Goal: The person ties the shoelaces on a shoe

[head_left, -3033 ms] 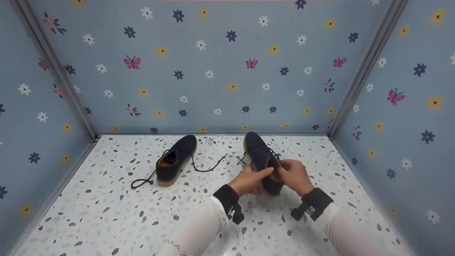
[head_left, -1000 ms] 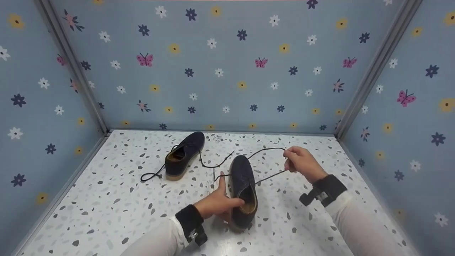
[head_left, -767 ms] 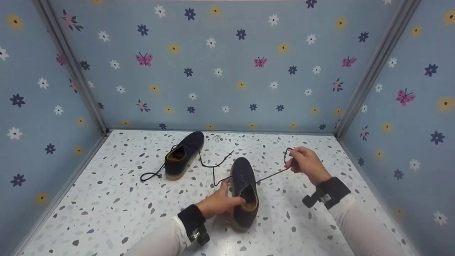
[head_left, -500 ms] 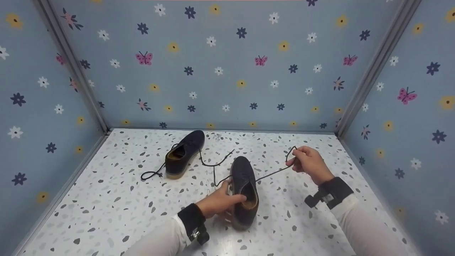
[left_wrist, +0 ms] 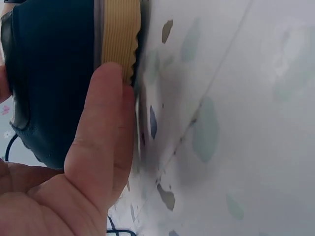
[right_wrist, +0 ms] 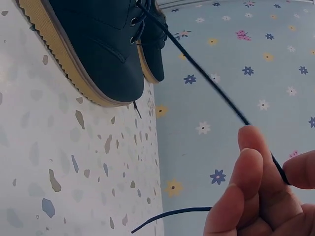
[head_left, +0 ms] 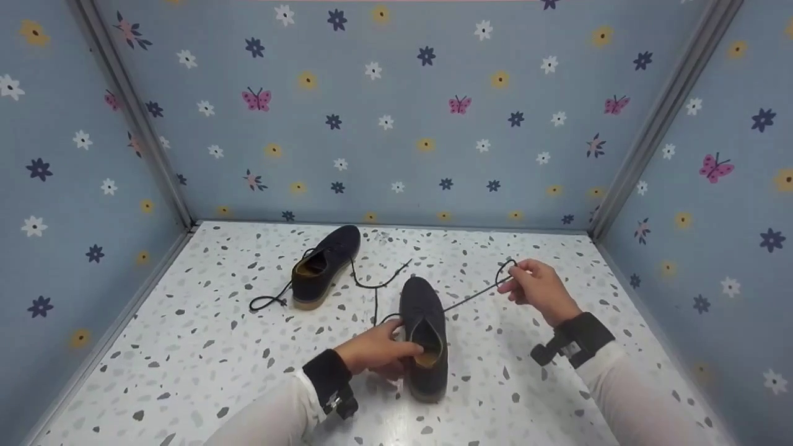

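Observation:
My left hand grips a dark navy lace-up shoe by its left side, the thumb hooked over the opening's edge. Its fingers press on the tan ridged sole in the left wrist view. Off to the right, my right hand pinches one black shoelace, stretched fairly straight from the eyelets. A short loop of this lace curls by the fingertips, and its loose tip hangs out below the hand in the right wrist view. The shoe's other lace end lies to its left, near the left index finger.
A matching shoe stands farther back on the left, both its lace ends loose on the speckled white floor. Blue flowered panels with grey metal corner strips enclose the back and sides.
Three seconds ago both hands were at the right shoe's opening. The shoe has since come nearer and leftward, and the right hand has drawn the lace out rightward. Lately only slight shifts show.

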`<state>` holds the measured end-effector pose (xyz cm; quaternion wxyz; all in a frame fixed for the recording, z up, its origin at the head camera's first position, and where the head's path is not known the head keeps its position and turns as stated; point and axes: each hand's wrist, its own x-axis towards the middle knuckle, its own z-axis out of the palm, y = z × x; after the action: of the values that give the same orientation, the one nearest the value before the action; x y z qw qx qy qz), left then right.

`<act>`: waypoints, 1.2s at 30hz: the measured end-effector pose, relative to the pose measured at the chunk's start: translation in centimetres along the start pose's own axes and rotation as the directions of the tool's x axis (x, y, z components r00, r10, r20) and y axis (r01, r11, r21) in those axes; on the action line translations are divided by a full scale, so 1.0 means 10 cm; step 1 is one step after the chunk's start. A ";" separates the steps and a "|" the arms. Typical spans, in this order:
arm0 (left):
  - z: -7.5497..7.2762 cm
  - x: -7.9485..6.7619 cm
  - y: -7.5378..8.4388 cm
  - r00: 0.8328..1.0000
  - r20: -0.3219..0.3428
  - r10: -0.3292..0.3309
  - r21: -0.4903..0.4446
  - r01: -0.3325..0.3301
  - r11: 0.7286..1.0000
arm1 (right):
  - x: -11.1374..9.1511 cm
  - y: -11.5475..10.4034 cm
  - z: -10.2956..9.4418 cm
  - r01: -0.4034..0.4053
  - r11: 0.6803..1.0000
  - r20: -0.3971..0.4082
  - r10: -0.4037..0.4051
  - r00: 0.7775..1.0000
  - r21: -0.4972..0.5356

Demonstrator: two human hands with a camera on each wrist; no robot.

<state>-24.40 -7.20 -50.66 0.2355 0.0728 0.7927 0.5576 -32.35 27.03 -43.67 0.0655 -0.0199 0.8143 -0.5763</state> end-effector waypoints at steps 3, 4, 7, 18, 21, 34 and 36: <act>-0.05 -0.02 0.01 1.000 0.010 -0.022 -0.066 0.022 0.998 | -0.01 0.03 -0.01 -0.010 1.000 -0.004 0.009 1.000 -0.010; -0.08 -0.03 0.01 0.999 0.012 -0.034 -0.094 0.035 0.995 | -0.01 0.04 -0.01 -0.013 1.000 -0.004 0.013 1.000 -0.011; -0.14 -0.04 0.02 0.999 -0.016 -0.048 -0.163 0.044 0.986 | -0.02 0.06 -0.02 -0.019 0.999 -0.002 0.019 1.000 -0.026; -0.32 0.03 0.07 0.978 -0.207 0.002 -0.399 -0.087 0.913 | -0.01 0.12 0.00 -0.029 0.999 -0.010 0.029 1.000 -0.036; -0.35 0.06 0.09 0.970 -0.244 0.013 -0.447 -0.124 0.886 | -0.01 0.12 0.01 -0.033 0.998 -0.015 0.032 0.999 -0.046; -0.40 0.13 0.21 0.939 -0.311 0.149 -0.578 -0.311 0.754 | 0.02 0.14 0.17 -0.016 0.999 -0.016 0.017 1.000 0.042; -0.39 0.15 0.22 0.934 -0.327 0.141 -0.595 -0.319 0.738 | 0.03 0.14 0.21 -0.013 0.998 -0.014 0.014 1.000 0.068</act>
<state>-27.82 -9.14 -48.06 0.0685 0.0128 0.5638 0.8230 -32.35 25.45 -45.70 0.0644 -0.0080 0.7947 -0.6035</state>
